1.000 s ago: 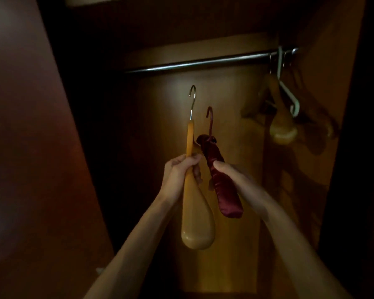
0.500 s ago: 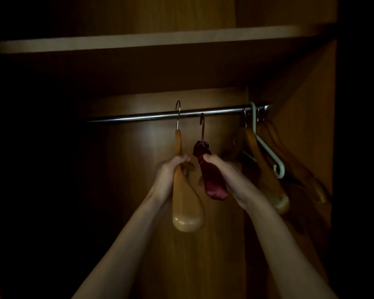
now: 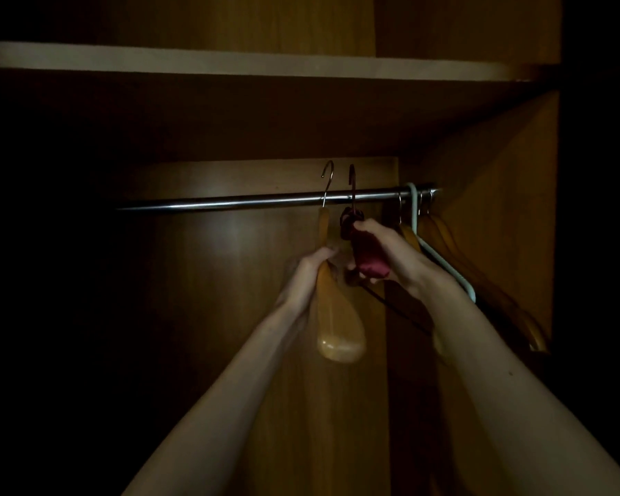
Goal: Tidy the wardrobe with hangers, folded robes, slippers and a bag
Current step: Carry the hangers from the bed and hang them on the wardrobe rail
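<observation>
Inside a dim wooden wardrobe, my left hand [image 3: 306, 277] grips a light wooden hanger [image 3: 337, 323] by its neck. Its metal hook rises just above the steel rail [image 3: 230, 202]. Beside it, my right hand [image 3: 387, 255] holds a dark red satin padded hanger [image 3: 367, 257], whose hook also stands above the rail. Both hangers are raised at the rail, edge-on to me. Whether either hook rests on the rail is unclear.
At the rail's right end hang several wooden hangers [image 3: 451, 245] and a white plastic hanger [image 3: 441, 259]. A shelf [image 3: 265, 64] runs across above the rail. The wardrobe's right wall [image 3: 509, 195] is close; the left part is dark.
Both hands have lifted the two hangers upward and to the right, so their hooks now stand above the rail. My view has tilted up, showing more of the shelf.
</observation>
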Demonstrator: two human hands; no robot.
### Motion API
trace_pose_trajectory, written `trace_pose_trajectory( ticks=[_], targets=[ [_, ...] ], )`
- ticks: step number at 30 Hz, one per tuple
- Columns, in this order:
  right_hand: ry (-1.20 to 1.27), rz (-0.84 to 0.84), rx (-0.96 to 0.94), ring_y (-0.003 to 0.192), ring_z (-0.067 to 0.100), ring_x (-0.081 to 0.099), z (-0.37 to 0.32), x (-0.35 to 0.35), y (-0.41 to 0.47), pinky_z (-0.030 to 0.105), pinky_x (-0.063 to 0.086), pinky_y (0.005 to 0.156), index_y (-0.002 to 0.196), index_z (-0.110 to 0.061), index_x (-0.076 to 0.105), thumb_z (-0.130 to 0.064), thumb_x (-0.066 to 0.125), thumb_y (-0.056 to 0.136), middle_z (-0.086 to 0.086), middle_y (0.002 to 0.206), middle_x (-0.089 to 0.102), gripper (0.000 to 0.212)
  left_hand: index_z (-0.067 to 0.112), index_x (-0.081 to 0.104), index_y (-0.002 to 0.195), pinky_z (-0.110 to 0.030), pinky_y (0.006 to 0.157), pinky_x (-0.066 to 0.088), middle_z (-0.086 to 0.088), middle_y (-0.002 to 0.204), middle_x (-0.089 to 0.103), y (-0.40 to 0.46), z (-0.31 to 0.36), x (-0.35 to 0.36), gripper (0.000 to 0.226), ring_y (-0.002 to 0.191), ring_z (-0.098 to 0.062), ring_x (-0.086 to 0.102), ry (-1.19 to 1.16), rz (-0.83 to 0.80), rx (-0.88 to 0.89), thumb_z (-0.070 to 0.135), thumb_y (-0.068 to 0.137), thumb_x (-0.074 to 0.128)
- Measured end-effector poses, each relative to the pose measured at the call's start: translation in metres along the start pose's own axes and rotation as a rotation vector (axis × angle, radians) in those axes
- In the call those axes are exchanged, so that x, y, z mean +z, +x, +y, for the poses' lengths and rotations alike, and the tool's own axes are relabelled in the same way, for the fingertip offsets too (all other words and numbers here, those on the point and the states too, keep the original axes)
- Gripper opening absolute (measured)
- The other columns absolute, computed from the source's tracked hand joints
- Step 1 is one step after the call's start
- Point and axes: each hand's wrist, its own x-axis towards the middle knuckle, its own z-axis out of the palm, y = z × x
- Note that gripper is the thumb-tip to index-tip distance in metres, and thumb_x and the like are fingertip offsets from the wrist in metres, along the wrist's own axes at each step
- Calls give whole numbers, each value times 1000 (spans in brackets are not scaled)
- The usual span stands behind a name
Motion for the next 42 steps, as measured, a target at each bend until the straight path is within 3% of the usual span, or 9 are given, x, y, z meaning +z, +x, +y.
trace_pose_trajectory(
  ticks=[9, 11, 17, 26, 31, 34, 37, 40, 42],
  targets=[
    [-7, 120, 144, 92, 24, 66, 22, -18, 3, 31, 49, 69, 122, -22, 62, -72, 55, 77, 12, 109, 72, 68, 13, 68, 75, -19, 48, 44, 3, 55, 60, 19, -15, 29, 27, 46, -8, 56, -57, -155, -73, 26, 97, 60],
    [41, 144, 159, 81, 18, 67, 26, -24, 1, 29, 49, 64, 121, -20, 64, -66, 56, 82, 9, 103, 74, 61, 12, 64, 73, -18, 48, 45, 5, 52, 59, 19, -18, 38, 29, 44, -6, 56, -56, -203, -91, 20, 99, 55],
    [171, 180, 155, 62, 15, 66, 39, -41, -7, 23, 51, 52, 120, -8, 64, -50, 55, 93, 8, 83, 74, 51, 16, 76, 98, -39, 89, 51, -4, 91, 73, 23, -35, 54, 33, 87, -18, 69, 15, -254, -119, 45, 85, 68],
    [231, 282, 226, 68, 17, 68, 44, -34, -10, 22, 50, 48, 122, -8, 64, -49, 57, 93, 12, 97, 72, 50, 7, 73, 111, -27, 74, 52, -3, 87, 72, 18, -41, 61, 42, 85, -15, 70, 67, -211, -139, 43, 92, 62],
    [191, 396, 171, 83, 23, 69, 72, -17, -26, 35, 56, 68, 118, -20, 63, -48, 48, 100, 11, 101, 72, 37, 22, 74, 109, -36, 91, 55, -6, 104, 76, 10, -52, 56, 35, 100, -20, 71, 10, -211, -86, 50, 96, 56],
    [290, 378, 109, 101, 25, 68, 111, 4, -44, 34, 55, 87, 122, -15, 63, -33, 54, 101, 6, 108, 70, 29, 21, 74, 94, -28, 74, 53, -4, 85, 71, -4, -65, 56, 30, 80, -16, 69, -47, -117, -24, 46, 98, 57],
    [44, 363, 187, 94, 18, 64, 161, 25, -63, 20, 51, 77, 133, -9, 58, -30, 56, 98, 4, 110, 65, 40, 17, 69, 83, -25, 55, 42, -4, 67, 56, -21, -92, 53, 24, 60, -14, 53, -76, 58, -26, 32, 99, 59],
    [-278, 318, 258, 95, 15, 66, 192, 43, -93, 29, 55, 82, 112, -22, 67, -27, 55, 95, -3, 104, 70, 21, 14, 68, 84, -25, 50, 38, 1, 59, 54, -50, -134, 45, 22, 54, -12, 49, -58, 85, -122, 23, 99, 55],
    [-380, 244, 313, 83, 7, 62, 217, 53, -117, 20, 49, 66, 101, -29, 63, -24, 54, 95, -14, 89, 64, 13, 13, 69, 87, -26, 51, 39, 2, 59, 55, -75, -169, 37, 20, 54, -12, 50, 6, 31, -203, 22, 99, 56]
  ],
)
